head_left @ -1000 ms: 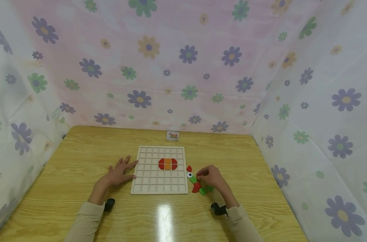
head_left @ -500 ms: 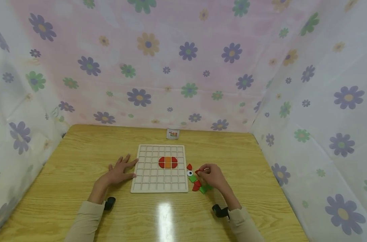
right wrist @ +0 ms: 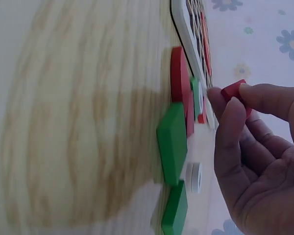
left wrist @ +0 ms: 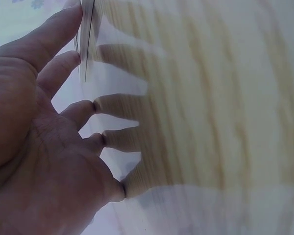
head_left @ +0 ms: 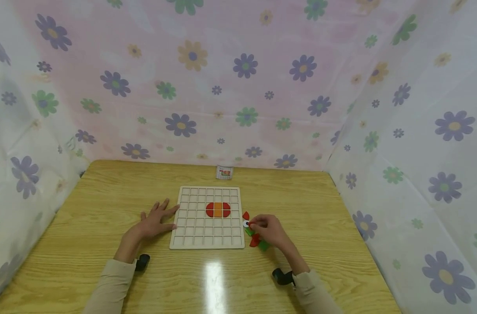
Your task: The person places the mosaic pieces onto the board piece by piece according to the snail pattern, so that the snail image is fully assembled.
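Note:
My left hand (head_left: 153,223) rests on the table with spread fingers, its thumb and index fingertips at the left edge of a pale grid board (head_left: 191,222). In the left wrist view that board's edge (left wrist: 87,44) meets the fingertips. Red and orange tiles (head_left: 218,210) form a rounded shape in its cells. My right hand (head_left: 270,230) pinches a small red tile (right wrist: 233,89) between thumb and index finger, raised above the loose tiles. Beneath and beside it lie a red quarter-round tile (head_left: 245,215), a white eye tile (head_left: 245,223), green tiles (right wrist: 172,144) and more red ones (right wrist: 180,78).
A small printed card (head_left: 224,172) lies at the back of the wooden table (head_left: 301,200). Flowered cloth (head_left: 246,100) walls in the back and both sides. Black wrist cameras (head_left: 282,277) sit at both cuffs. Another round white tile (right wrist: 197,177) lies near the green ones.
My right hand has lifted the red tile up from the pile and carried it left toward the board's right edge. The left hand stays at the board's left edge.

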Available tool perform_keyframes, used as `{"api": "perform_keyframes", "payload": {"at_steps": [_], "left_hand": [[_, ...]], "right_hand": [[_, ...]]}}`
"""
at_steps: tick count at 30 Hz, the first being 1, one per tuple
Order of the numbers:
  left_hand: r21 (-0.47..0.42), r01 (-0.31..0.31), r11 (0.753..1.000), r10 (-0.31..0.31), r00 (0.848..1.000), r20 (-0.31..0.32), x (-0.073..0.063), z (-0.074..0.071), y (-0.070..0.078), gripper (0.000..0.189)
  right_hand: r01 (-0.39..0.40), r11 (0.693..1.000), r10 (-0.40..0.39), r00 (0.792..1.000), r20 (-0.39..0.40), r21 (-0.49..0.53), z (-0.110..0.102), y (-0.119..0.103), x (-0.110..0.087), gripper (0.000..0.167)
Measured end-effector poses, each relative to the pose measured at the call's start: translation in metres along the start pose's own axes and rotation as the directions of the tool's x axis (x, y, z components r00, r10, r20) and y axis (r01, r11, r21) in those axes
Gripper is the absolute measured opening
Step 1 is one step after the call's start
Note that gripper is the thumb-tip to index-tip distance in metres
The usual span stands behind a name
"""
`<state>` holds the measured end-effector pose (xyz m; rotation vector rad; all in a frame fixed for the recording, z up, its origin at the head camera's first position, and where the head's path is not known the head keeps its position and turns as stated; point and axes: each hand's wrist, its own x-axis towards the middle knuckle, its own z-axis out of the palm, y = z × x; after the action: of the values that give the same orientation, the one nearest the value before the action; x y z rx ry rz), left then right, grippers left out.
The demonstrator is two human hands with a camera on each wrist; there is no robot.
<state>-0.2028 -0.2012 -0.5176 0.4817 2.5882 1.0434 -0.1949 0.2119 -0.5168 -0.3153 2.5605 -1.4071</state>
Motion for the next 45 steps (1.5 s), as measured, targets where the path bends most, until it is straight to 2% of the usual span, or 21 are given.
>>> {"api": "perform_keyframes", "payload": {"at_steps": [10,19,26,32,45], "left_hand": [[0.001,0.005,1.000,-0.005,1.000,0.000,0.001,0.002,-0.001,0.072],[0.009,0.008,1.000,-0.008,1.000,-0.002,0.001,0.002,-0.002,0.072],[0.015,0.010,1.000,-0.010,1.000,-0.003,0.002,0.001,-0.002,0.072],[0.019,0.012,1.000,-0.012,1.000,-0.002,0.001,0.001,-0.002,0.072],[0.008,0.009,1.000,-0.009,1.000,0.001,0.002,0.000,-0.001,0.072]], "right_hand": [[0.030,0.999,-0.032,0.996,-0.082,-0.024,0.018,-0.006,0.004,0.007],[0.009,1.000,-0.007,0.997,-0.072,0.024,0.030,-0.014,0.006,0.009],[0.057,0.998,-0.059,0.994,-0.087,-0.026,0.036,-0.016,0.012,0.007],[0.060,0.998,-0.062,0.991,-0.117,-0.015,0.041,-0.019,0.016,0.008],[0.071,0.995,-0.077,0.993,-0.087,-0.069,0.048,-0.026,0.029,0.008]]}}
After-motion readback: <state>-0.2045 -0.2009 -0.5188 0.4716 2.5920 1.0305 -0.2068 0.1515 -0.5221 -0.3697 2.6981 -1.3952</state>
